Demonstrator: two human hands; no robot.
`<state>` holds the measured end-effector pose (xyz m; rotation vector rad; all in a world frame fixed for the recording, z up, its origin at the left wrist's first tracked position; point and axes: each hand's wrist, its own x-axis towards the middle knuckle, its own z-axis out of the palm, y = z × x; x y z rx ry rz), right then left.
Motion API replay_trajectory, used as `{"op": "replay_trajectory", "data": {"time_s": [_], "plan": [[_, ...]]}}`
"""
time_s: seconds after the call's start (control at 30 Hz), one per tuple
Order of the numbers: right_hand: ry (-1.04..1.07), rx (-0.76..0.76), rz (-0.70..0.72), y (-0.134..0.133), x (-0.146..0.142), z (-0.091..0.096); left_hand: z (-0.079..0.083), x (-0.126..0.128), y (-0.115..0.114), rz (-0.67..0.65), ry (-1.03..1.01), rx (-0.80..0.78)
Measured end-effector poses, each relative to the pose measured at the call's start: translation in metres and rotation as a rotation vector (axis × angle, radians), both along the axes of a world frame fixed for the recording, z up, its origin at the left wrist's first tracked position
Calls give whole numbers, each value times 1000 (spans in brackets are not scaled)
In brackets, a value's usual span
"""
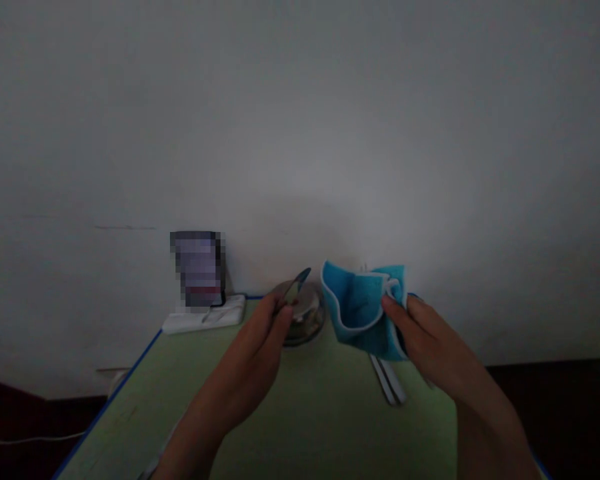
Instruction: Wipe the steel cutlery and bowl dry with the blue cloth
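Note:
My left hand (260,350) is closed round the handle of a metal spoon (296,285), whose bowl points up and to the right above the table. My right hand (427,343) pinches a blue cloth with a white edge (363,303), held up beside the spoon with a small gap between them. Just behind the spoon a shiny metal bowl (307,317) sits on the green table (330,413).
Two metal utensil handles (389,381) lie on the table under my right hand. At the back left a white power strip (205,319) carries a blurred upright device (199,270). A plain wall rises behind. The table has a blue edge (110,400) on the left.

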<state>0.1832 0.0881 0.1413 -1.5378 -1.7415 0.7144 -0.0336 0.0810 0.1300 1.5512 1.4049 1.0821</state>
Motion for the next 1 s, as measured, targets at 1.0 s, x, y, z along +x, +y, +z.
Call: {"op": "replay_trajectory", "data": {"time_s": [1.0], "plan": [[736, -82, -65, -1, -30, -8, -7, 10, -14, -298, -266, -204]]}}
